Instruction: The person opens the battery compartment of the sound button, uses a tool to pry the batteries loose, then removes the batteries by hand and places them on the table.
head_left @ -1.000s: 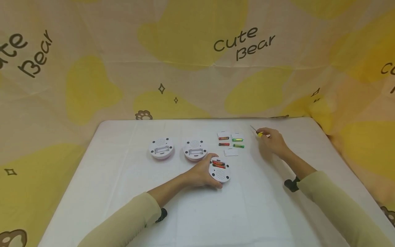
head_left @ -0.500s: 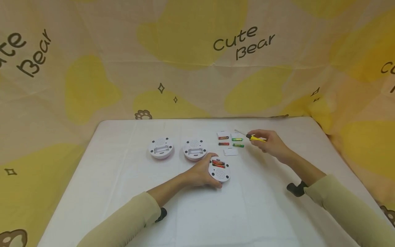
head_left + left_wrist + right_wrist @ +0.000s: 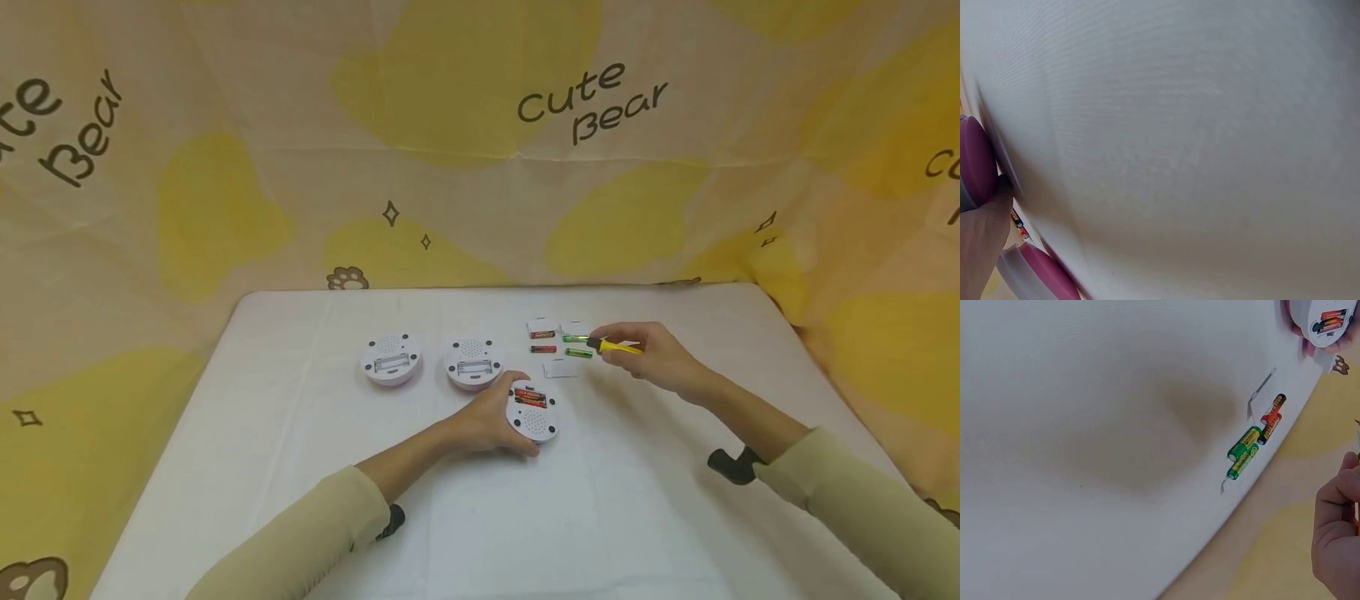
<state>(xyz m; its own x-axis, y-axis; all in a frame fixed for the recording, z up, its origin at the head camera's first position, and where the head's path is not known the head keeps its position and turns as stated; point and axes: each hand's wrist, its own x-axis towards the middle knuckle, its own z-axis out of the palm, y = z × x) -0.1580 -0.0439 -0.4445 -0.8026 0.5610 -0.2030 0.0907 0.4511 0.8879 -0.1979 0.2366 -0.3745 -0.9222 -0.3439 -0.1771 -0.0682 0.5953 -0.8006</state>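
Observation:
My left hand (image 3: 483, 425) grips the side of a round white battery-powered device (image 3: 536, 425), which lies underside up on the table with two red batteries (image 3: 531, 398) in its uncovered compartment. In the left wrist view, that device shows a pink body (image 3: 977, 164) beside my hand (image 3: 982, 244). To the right, my right hand (image 3: 660, 357) holds a yellow-and-black screwdriver (image 3: 618, 347) above the table, its shaft pointing left over the loose green batteries (image 3: 578, 353). In the right wrist view, my right hand (image 3: 1338, 534) is at the edge, and the screwdriver is mostly hidden.
Two similar devices, a left one (image 3: 390, 345) and a middle one (image 3: 472, 350), sit upturned with vacant battery slots. Loose red batteries (image 3: 543, 349) and white battery covers (image 3: 561, 369) lie right of them. A patterned cloth (image 3: 480, 208) hangs behind the white table (image 3: 315, 400).
My right hand has shifted left with the screwdriver, whose handle has come into fuller view and whose tip has moved over the loose batteries. My left hand and its device stay put.

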